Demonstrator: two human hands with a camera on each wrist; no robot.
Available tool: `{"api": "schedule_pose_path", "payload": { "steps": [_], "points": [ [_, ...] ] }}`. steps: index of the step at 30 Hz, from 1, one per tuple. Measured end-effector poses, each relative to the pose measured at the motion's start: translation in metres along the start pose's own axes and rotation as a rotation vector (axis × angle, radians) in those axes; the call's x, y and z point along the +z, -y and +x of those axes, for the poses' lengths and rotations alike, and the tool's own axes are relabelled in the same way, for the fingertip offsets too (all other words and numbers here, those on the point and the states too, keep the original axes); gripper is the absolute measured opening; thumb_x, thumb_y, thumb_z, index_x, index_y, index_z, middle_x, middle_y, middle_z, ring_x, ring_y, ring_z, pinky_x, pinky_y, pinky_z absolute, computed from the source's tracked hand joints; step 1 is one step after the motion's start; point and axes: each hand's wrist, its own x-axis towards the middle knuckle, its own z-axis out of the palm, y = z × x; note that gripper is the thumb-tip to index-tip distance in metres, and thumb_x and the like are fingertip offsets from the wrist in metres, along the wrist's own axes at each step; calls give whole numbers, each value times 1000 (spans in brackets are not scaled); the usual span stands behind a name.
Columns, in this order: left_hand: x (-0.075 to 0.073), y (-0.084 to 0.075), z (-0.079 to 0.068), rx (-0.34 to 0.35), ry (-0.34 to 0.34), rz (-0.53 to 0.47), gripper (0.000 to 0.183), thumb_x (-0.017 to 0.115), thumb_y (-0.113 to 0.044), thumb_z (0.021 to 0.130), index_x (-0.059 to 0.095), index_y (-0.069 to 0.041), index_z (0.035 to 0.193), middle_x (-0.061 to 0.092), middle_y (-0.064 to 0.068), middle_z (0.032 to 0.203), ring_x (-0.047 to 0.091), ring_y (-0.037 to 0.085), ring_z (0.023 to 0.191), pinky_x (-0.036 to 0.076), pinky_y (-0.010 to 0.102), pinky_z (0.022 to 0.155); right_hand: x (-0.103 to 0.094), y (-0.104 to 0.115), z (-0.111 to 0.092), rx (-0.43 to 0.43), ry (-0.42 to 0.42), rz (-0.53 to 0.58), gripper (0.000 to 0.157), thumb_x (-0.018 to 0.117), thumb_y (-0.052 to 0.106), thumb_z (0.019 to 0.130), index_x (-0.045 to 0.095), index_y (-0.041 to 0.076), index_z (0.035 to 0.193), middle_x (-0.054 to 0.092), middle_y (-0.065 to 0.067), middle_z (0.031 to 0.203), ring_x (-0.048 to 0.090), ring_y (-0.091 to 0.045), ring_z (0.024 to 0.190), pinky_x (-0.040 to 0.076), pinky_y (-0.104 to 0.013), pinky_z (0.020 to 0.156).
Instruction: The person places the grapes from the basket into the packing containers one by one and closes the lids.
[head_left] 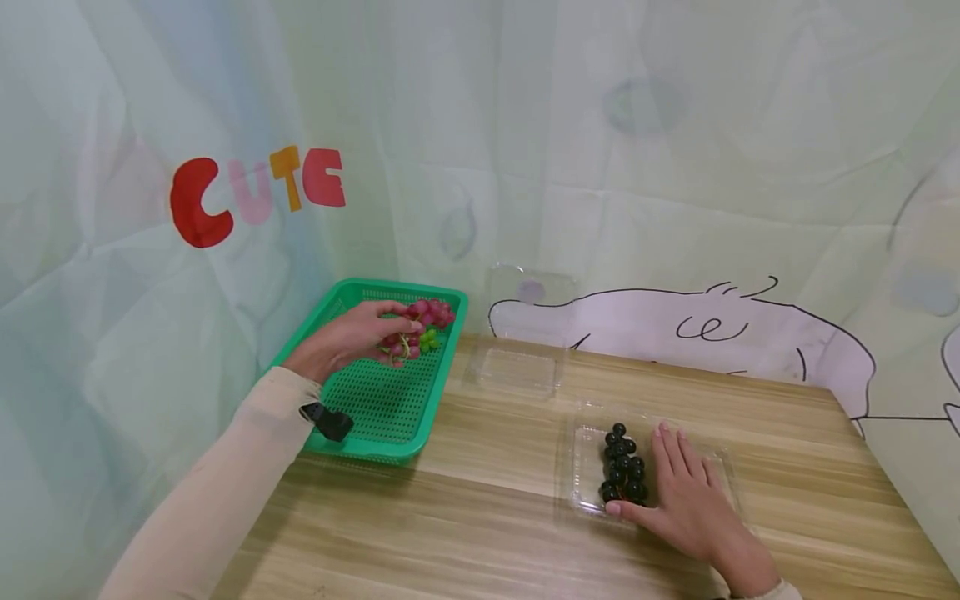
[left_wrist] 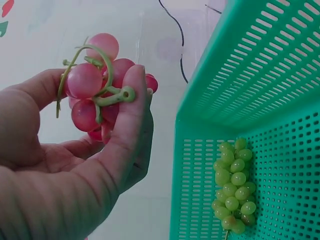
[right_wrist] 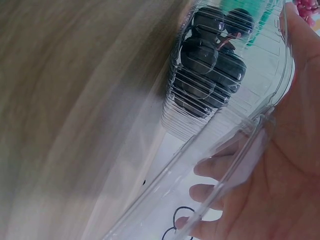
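In the head view my left hand point(head_left: 358, 331) is above the green basket point(head_left: 441, 383), gripping a bunch of red grapes point(head_left: 431, 312). Its thumb and fingers curl round the bunch, whose green stem point(left_wrist: 107, 62) shows in the left wrist view. Inside the basket lies a bunch of green grapes point(left_wrist: 232, 185). A clear plastic clamshell box point(head_left: 587, 467) on the table holds a bunch of black grapes point(head_left: 622, 468). On this box my right hand point(head_left: 690, 500) rests with fingers extended, the thumb by the box's near edge. The right wrist view shows fingers behind the box's clear lid point(right_wrist: 200, 185).
A second clear plastic box point(head_left: 517, 368) stands with its lid up at the table's back edge, right of the basket. Behind the wooden table point(head_left: 480, 517) hangs a printed curtain point(head_left: 525, 167), which also runs along the left side.
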Motion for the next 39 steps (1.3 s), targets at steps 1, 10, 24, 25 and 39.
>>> {"api": "schedule_pose_path", "payload": {
  "steps": [1, 10, 24, 25, 39],
  "points": [
    [1, -1, 0, 3, 3, -1, 53, 62, -28, 102, 44, -1, 143, 65, 14, 112, 68, 23, 80, 62, 45, 80, 0, 0, 0, 0, 0, 0, 126, 63, 80, 79, 16, -6, 158, 20, -28, 164, 21, -50, 149, 25, -75, 110],
    [14, -1, 4, 9, 25, -14, 53, 65, -28, 101, 46, 0, 141, 63, 20, 121, 67, 23, 80, 62, 42, 78, 0, 0, 0, 1, 3, -6, 126, 62, 80, 79, 16, -6, 158, 20, -28, 164, 21, -50, 149, 26, -75, 110],
    [36, -4, 11, 13, 50, -64, 50, 67, -27, 100, 48, -4, 140, 67, 19, 114, 66, 20, 73, 62, 42, 76, -1, 0, 1, 1, 2, -5, 126, 63, 80, 79, 18, -7, 158, 21, -28, 164, 21, -50, 149, 26, -75, 109],
    [37, -4, 11, 14, 54, -66, 49, 66, -26, 100, 49, -4, 140, 67, 19, 115, 66, 20, 73, 62, 43, 78, -1, 0, 0, 1, 1, -6, 126, 63, 80, 79, 18, -7, 158, 21, -28, 164, 21, -50, 149, 26, -75, 109],
    [57, -8, 13, 24, 100, -96, 45, 64, -22, 101, 50, -2, 139, 66, 12, 103, 65, 22, 74, 62, 46, 79, -1, 0, 0, 1, 6, -9, 125, 62, 81, 79, 18, -7, 158, 21, -29, 164, 21, -50, 149, 26, -75, 110]
  ]
}}
